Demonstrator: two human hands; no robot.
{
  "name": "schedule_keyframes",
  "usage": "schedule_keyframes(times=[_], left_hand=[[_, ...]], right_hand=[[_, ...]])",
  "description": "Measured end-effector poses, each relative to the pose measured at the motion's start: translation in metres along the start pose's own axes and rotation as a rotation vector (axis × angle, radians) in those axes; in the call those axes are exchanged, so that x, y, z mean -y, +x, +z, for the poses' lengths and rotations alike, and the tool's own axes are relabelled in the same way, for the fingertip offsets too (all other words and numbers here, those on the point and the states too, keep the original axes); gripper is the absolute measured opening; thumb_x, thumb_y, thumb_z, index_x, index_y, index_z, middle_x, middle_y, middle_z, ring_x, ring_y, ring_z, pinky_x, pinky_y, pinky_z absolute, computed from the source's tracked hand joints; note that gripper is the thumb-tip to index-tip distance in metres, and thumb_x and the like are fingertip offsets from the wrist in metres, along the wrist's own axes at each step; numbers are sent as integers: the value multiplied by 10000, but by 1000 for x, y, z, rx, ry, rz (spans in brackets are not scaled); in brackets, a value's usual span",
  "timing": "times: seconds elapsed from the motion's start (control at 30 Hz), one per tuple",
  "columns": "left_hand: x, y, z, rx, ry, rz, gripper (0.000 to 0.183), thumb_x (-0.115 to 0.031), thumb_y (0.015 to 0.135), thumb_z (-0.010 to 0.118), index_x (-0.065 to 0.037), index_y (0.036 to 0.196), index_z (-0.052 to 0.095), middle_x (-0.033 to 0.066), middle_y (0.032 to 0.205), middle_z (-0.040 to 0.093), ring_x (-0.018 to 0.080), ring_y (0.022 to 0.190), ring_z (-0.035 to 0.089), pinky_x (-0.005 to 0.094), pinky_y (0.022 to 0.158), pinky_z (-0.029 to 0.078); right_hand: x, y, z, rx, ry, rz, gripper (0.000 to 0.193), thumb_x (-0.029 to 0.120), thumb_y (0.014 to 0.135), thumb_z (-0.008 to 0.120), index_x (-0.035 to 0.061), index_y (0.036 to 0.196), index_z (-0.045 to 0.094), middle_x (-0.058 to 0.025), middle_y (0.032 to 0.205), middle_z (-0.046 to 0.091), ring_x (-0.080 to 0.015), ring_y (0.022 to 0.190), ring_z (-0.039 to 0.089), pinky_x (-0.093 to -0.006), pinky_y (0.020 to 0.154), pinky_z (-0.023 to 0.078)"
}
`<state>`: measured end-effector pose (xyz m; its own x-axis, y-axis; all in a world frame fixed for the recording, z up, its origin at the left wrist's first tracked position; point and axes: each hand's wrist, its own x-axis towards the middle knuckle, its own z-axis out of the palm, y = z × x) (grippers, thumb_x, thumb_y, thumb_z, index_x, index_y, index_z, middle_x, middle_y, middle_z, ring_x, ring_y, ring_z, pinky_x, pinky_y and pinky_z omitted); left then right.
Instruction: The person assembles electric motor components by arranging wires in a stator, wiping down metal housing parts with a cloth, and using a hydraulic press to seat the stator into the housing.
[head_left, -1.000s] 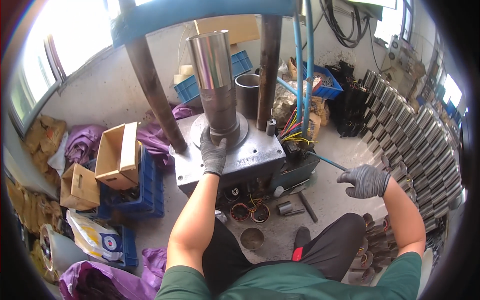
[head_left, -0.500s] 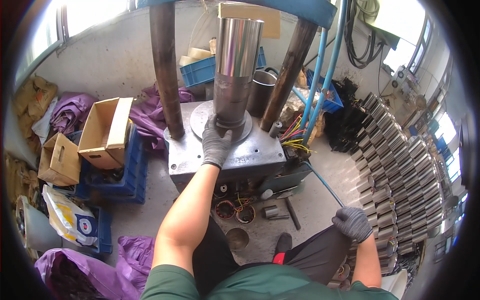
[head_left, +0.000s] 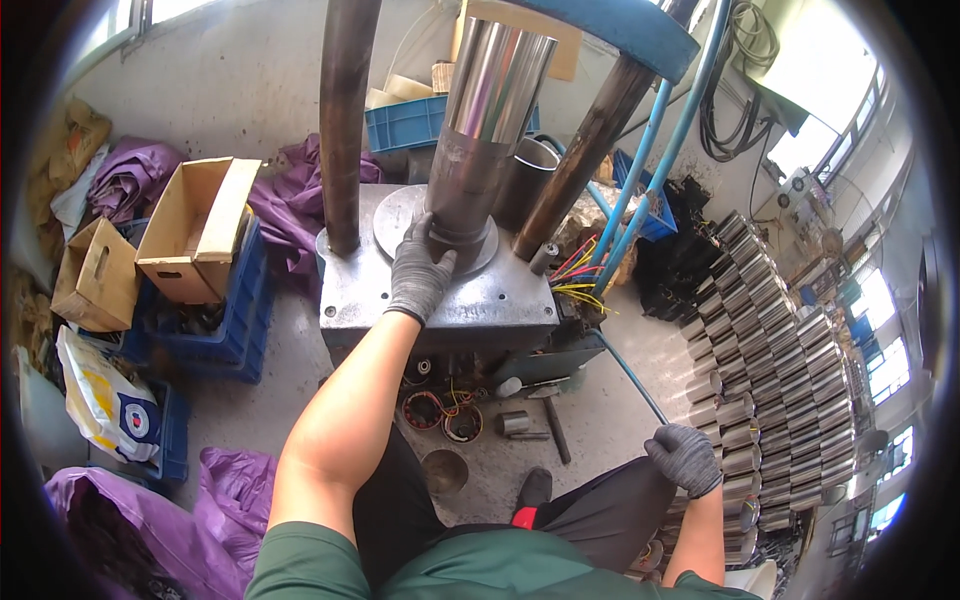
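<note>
A tall metal cylinder (head_left: 468, 180), shiny above and dull grey below, stands on a round plate (head_left: 396, 222) on the steel bed (head_left: 455, 309) of a press. My left hand (head_left: 418, 275), in a grey knit glove, holds the cylinder's foot from the near side, with the fingers at its left and the thumb in front. At my right, my gloved right hand (head_left: 685, 459) is closed round the end of a thin blue lever (head_left: 632, 377), which runs up to the press's right side. The lever's gripped end is hidden in the fist.
Dark posts (head_left: 348, 130) flank the cylinder under a blue crossbeam (head_left: 620, 32). Behind it stands a wider dark cylinder (head_left: 525, 180). Stacked metal sleeves (head_left: 775, 360) fill the right side. Cardboard boxes (head_left: 190, 235) sit on blue crates (head_left: 235, 330) at left. Wound stators (head_left: 462, 422) lie below the bed.
The whole view has shifted and tilted a little, so most things appear further left. Both hands keep their places on the cylinder and the lever.
</note>
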<state>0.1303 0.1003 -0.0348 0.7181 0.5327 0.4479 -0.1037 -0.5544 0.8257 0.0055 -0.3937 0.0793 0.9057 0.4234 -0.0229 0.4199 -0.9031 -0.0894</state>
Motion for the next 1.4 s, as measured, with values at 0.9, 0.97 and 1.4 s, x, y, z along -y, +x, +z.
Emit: schedule_keyframes(times=[0.9,0.97,1.4], left_hand=[[-2,1,-6,57,22,-63,750,-156,854,786,-75,1524,459,192,1499,529,367,1384,522,433,1193,419],[0,1,-6,53,29,-56,749,-158,856,786,-76,1525,459,194,1497,530,369,1379,525,433,1191,420],[5,2,-5,40,7,-33,738,-165,853,788,-79,1516,475,207,1490,535,377,1371,532,437,1176,435]], right_hand=[[-18,29,-35,87,161,-73,208,182,897,752,69,1071,771,-158,947,753,-309,820,731,-391,776,585],[-20,35,-39,42,225,-120,226,152,894,746,62,1102,757,-166,962,755,-312,849,738,-391,800,588],[-28,25,-29,48,262,-103,196,64,893,706,43,1085,745,-143,995,757,-291,896,744,-370,809,591]])
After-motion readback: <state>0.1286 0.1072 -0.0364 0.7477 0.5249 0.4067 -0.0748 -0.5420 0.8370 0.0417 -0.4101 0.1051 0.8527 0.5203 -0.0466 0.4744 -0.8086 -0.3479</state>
